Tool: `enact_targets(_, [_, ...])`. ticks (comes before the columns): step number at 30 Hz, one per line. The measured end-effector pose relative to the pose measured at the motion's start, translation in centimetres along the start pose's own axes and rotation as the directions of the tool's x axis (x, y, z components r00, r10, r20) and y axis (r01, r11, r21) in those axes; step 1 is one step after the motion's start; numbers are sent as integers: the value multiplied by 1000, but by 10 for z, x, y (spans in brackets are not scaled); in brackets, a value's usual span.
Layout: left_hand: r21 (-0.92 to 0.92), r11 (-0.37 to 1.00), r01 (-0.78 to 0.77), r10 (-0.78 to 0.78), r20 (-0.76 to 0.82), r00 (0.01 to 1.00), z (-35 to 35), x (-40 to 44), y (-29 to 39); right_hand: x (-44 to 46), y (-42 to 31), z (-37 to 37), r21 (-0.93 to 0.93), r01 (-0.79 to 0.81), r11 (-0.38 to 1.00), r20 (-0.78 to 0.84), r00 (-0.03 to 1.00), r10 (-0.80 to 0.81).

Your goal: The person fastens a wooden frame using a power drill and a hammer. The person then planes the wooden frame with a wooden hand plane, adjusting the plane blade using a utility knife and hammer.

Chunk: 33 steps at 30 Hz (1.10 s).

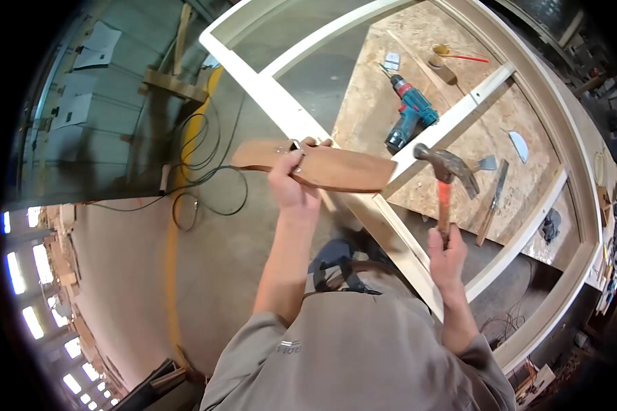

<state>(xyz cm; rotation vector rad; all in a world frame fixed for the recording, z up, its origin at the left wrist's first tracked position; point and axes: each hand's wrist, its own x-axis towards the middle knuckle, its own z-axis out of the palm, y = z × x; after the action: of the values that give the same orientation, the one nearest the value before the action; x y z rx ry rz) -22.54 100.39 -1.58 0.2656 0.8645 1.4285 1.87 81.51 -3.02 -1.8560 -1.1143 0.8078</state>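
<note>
My left hand [296,181] grips a flat, curved brown wooden piece [349,170] around its middle, with the thumb on top near small metal fittings. The piece is held over the edge of a pale curved wooden frame [281,106]. In my right hand [448,257] is a claw hammer [444,195], closed around the lower handle, its head pointing away from me. The hammer head is near a pale crossbar of the frame, apart from the brown piece.
On a chipboard panel [483,130] lie a teal drill [410,113], a brush [442,72], a red stick [469,58], a scraper [487,163] and a long narrow tool [493,205]. Black cable [209,179] loops on the floor at left, beside stacked grey panels [120,89].
</note>
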Motion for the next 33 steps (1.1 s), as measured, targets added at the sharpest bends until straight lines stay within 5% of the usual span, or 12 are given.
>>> enact_targets(7, [302,921,-248,118,390,913,17,-50,-16,30,107,-34,-458,-172,872,-277,960,44])
enact_targets(11, [441,688,-577,262,590,764,8,-54,-31,38,166,-42,-580,-261,771,-346,937,56])
enact_targets(13, [520,485,-703,202,715,669,6,-48,-28,46,171,-46,-592,-336,732,-335,929,156])
enact_targets(14, [536,377,-756,157,767,622,4,-46,-27,47,171,-46,-652,-268,709,-320,945,63])
enact_targets(16, [508,512,-693,202,713,672,0,-52,-39,47,142,-42,-764,-136,630,-264,958,-113])
enact_targets(18, [581,458,-672,175,682,710,-4,-56,-39,47,76,-27,-606,133,784,-101,965,-242])
enact_targets(20, [488,820,-298,56,451,891,6,-75,-42,34,12,-5,-422,416,806,146,908,-392])
enact_targets(22, [482,875,-38,-126,303,945,-2,-83,-46,30,-30,8,-244,645,724,392,749,-534])
enact_targets(25, [377,885,272,-345,140,928,-11,-88,-55,27,-24,32,-194,763,617,464,625,-628])
enact_targets(29, [572,788,226,-389,179,904,-4,-81,-57,33,-32,40,-273,593,758,547,744,-385])
enact_targets(30, [610,769,189,-398,227,889,2,-73,-55,40,-14,40,-207,630,749,486,730,-479])
enact_targets(33, [598,796,-95,-176,378,909,-17,-42,-44,81,-3,39,-48,326,944,425,862,-276])
